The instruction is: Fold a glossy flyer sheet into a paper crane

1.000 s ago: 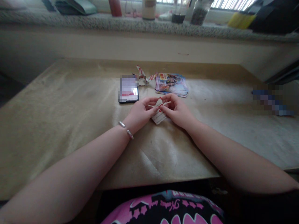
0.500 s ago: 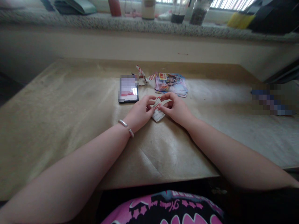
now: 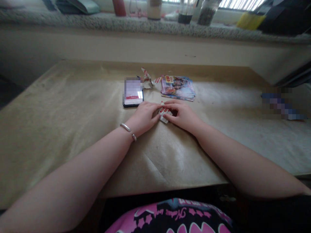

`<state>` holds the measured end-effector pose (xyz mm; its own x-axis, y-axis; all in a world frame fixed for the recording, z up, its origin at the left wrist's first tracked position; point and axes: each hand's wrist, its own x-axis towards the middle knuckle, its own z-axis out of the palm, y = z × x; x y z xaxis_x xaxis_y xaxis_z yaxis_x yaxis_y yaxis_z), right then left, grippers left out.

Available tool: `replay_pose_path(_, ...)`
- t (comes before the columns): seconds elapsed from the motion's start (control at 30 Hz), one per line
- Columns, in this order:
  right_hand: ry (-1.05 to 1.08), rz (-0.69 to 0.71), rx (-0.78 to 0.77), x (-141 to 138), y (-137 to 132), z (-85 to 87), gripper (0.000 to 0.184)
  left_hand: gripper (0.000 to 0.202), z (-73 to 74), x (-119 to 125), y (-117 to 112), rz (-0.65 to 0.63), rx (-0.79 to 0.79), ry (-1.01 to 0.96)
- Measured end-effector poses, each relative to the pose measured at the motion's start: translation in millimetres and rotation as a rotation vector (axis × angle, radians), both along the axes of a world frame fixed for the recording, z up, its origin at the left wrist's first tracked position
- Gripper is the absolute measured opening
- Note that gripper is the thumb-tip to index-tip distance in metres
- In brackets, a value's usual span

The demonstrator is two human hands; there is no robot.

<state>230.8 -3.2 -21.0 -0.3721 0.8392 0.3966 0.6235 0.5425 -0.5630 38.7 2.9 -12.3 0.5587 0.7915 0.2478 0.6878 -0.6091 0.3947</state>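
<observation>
A small piece of folded paper (image 3: 164, 118), white with red print, lies low at the middle of the table between my hands. My left hand (image 3: 145, 116) is closed on its left side, thumb at the near edge and fingers at the far edge. From the right, my right hand (image 3: 185, 115) pinches the same paper, its thumb resting on top. The fingertips of both hands meet near the paper's far corner. The fingers partly cover the folds. Just beyond stands another folded paper shape (image 3: 152, 83) with pointed ends and similar red print.
A phone (image 3: 133, 92) with a lit screen lies beyond my left hand. To its right is a stack of colourful printed sheets (image 3: 178, 88). A blurred-out bluish item (image 3: 283, 106) sits at the table's right. Bottles and jars line the stone windowsill (image 3: 136, 26).
The paper has gone from a longer, tilted shape to a smaller, flatter one. My hands have lowered slightly, and the left fingers have straightened over its far edge.
</observation>
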Motion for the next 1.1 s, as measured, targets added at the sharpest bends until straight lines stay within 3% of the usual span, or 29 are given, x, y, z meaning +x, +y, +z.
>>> replay_pose_path(0.27, -0.178, 0.002, 0.023, 4.4, 2.1, -4.6, 0.046, 0.028, 3.2, -4.9, 0.1, -0.068, 0.049, 0.042)
replay_pose_path(0.6, -0.244, 0.033, 0.002, 7.7, 2.5, -5.4, 0.055, 0.016, 8.9, -7.9, 1.1, -0.174, 0.105, 0.142)
replay_pose_path(1.0, -0.263, 0.103, -0.004, 14.1, 2.8, -4.2, 0.069, 0.017, 14.6, -10.4, -2.0, -0.162, 0.133, 0.216)
replay_pose_path(1.1, -0.186, 0.128, -0.006, 15.0, 3.9, -2.9, 0.057, 0.019, 15.5, -10.0, -2.9, -0.146, 0.126, 0.231)
